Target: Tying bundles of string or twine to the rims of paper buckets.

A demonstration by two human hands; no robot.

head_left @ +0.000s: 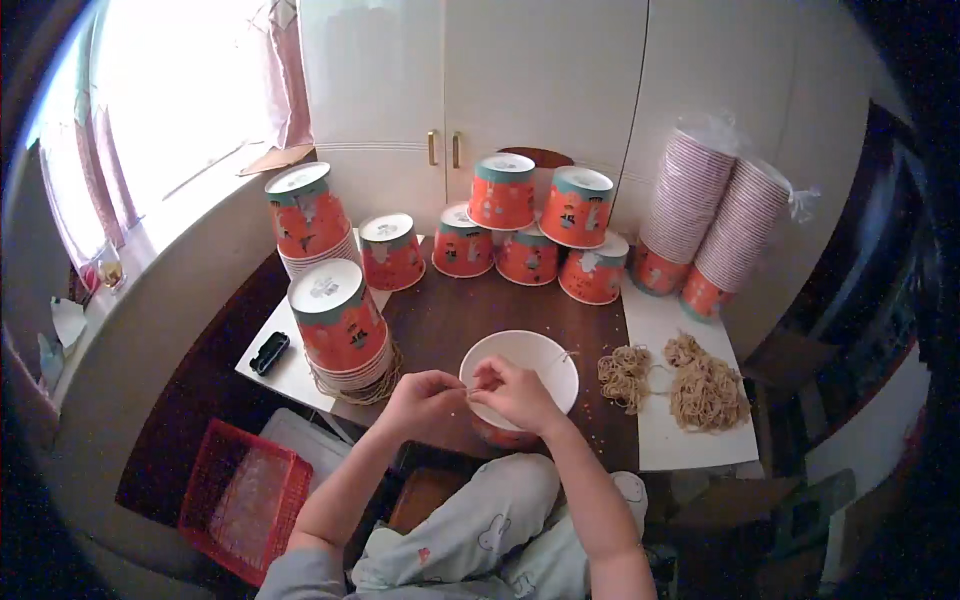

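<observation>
A white-lined paper bucket (545,352) with an orange outside stands upright at the table's near edge, its mouth facing up. Above its near left rim, my left hand (428,398) and my right hand (515,392) meet with fingertips pinched close together. Between them is a thin pale cord, mostly hidden by the fingers. A short end of string (568,354) pokes out at the bucket's right rim. To the right lie a small bundle of beige string (625,378) and a larger beige string pile (705,390), joined by a strand.
Upside-down orange buckets (527,257) stand across the back, some stacked two high. Nested bucket stacks (345,325) rise at left, with string loops around the nearer one's base. Tall bagged bucket stacks (690,195) lean at right. A black case (269,353) and red basket (205,490) are left.
</observation>
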